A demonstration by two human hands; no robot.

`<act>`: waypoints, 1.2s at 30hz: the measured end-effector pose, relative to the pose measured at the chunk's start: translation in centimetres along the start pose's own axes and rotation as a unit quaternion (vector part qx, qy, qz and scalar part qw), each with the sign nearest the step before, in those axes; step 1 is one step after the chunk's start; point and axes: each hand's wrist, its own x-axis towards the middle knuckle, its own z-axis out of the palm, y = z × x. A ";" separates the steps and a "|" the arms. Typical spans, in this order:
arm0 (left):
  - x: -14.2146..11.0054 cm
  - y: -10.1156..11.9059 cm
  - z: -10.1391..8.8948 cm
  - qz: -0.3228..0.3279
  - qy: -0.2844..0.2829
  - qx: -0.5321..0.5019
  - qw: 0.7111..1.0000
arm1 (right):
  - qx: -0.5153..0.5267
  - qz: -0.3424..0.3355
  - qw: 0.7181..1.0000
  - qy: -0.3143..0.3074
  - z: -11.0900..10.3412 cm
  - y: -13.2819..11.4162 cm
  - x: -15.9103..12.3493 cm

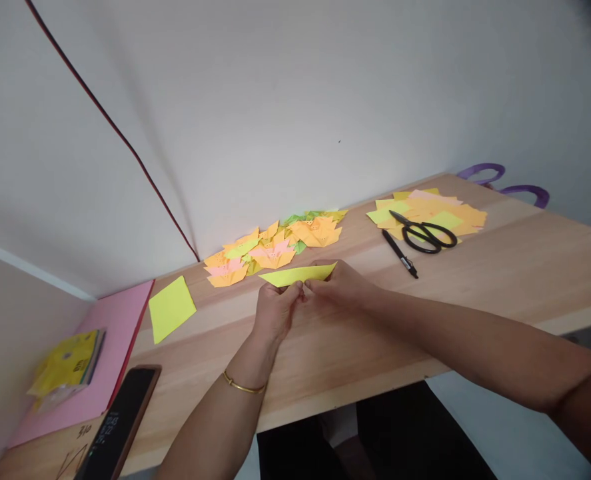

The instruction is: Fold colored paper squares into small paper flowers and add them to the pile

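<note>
A folded piece of yellow paper [299, 274] is held between both hands, just above the wooden table. My left hand [275, 305] pinches its lower left part, thumb in front. On the other side my right hand [339, 285] grips the right part, its thumb close to the left one. Beyond the hands lie several folded paper shapes [270, 252] in orange, pink, yellow and green, some with small dots drawn on them. To the left a flat yellow sheet [171, 309] rests on the table. The fingers behind the paper are partly hidden.
Black-handled scissors [428, 237] lie on a pile of coloured paper [462, 215] at the right, with a black pen [400, 255] beside them. A phone [120, 420], a pink board [125, 313] and a yellow packet [70, 363] occupy the left. The wall borders the back.
</note>
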 end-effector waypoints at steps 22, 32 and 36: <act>0.2 1.0 -1.2 0.032 0.000 0.238 0.971 | -0.295 -0.275 0.910 0.098 -2.2 0.3 0.5; -0.2 1.1 -0.9 0.045 -0.012 0.213 0.976 | -0.249 -0.266 0.931 0.024 -1.7 0.4 0.7; -0.4 1.2 -0.5 0.070 -0.040 0.220 0.972 | -0.211 -0.251 0.945 0.001 -1.3 0.4 0.5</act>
